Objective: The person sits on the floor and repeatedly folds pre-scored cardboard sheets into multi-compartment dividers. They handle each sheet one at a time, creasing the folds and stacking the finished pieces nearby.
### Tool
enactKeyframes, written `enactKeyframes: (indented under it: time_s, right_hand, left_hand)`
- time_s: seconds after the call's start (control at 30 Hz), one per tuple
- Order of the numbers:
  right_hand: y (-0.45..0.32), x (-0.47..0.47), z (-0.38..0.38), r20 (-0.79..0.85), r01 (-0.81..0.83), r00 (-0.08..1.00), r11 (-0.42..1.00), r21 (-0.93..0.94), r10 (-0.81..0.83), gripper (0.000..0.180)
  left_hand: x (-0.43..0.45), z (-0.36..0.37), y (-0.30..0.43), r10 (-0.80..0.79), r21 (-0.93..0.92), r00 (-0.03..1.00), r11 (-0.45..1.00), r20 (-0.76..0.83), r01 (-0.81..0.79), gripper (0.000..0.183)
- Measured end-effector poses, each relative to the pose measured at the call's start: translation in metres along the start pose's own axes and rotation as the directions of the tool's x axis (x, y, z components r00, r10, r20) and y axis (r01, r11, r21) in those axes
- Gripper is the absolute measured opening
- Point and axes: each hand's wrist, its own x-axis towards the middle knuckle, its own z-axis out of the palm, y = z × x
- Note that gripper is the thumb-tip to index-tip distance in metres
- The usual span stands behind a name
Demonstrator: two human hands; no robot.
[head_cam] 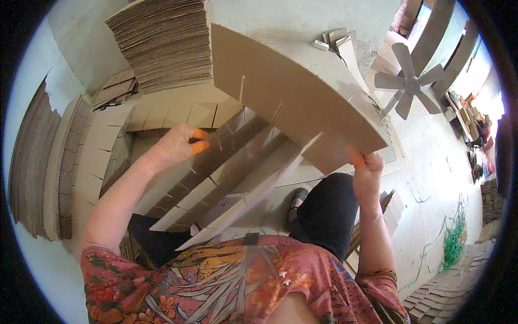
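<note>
My right hand (pixel 367 161), with orange finger covers, grips the lower right corner of a large slotted cardboard sheet (pixel 283 85). Several long slotted cardboard strips (pixel 238 202) run down from that sheet towards my shirt, crossing it at its slots. My left hand (pixel 199 141), also with orange finger covers on thumb and finger, is at the upper left end of the strips; its fingertips are close to the edge of one strip, and whether they pinch it is unclear. Behind my left hand lies slotted cardboard (pixel 174 111) with dark slits along its edge.
A tall stack of cardboard sheets (pixel 166 44) rises behind the strips. More cardboard stacks (pixel 36 162) stand at the far left. A fan (pixel 412 85) is at the upper right, green twine (pixel 455 243) lies on the floor at right, and cardboard partitions (pixel 449 283) lie at the lower right.
</note>
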Motion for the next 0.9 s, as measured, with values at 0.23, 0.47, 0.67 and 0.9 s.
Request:
enactKeyframes:
  time_s: [0.23,0.47,0.67,0.9]
  right_hand:
    - [0.008,0.0,-0.011,-0.004,-0.051,0.999,0.999,0.013,0.051,0.015]
    - [0.016,-0.003,-0.018,0.145,-0.085,0.98,0.946,-0.312,0.136,0.019]
    - [0.039,-0.015,-0.008,0.12,-0.022,0.991,0.958,-0.287,0.059,0.018]
    - [0.031,-0.003,-0.003,0.129,0.099,0.989,0.96,-0.263,-0.067,0.017]
  left_hand:
    - [-0.001,0.001,-0.003,0.036,0.023,0.998,0.999,-0.057,-0.035,0.024]
    - [0.001,0.0,0.003,-0.022,0.03,0.999,0.999,-0.027,0.023,0.027]
    - [0.003,0.0,0.016,-0.024,0.057,1.0,0.998,-0.012,0.025,0.03]
    - [0.013,0.005,0.007,0.03,0.085,1.0,0.996,0.008,-0.03,0.031]
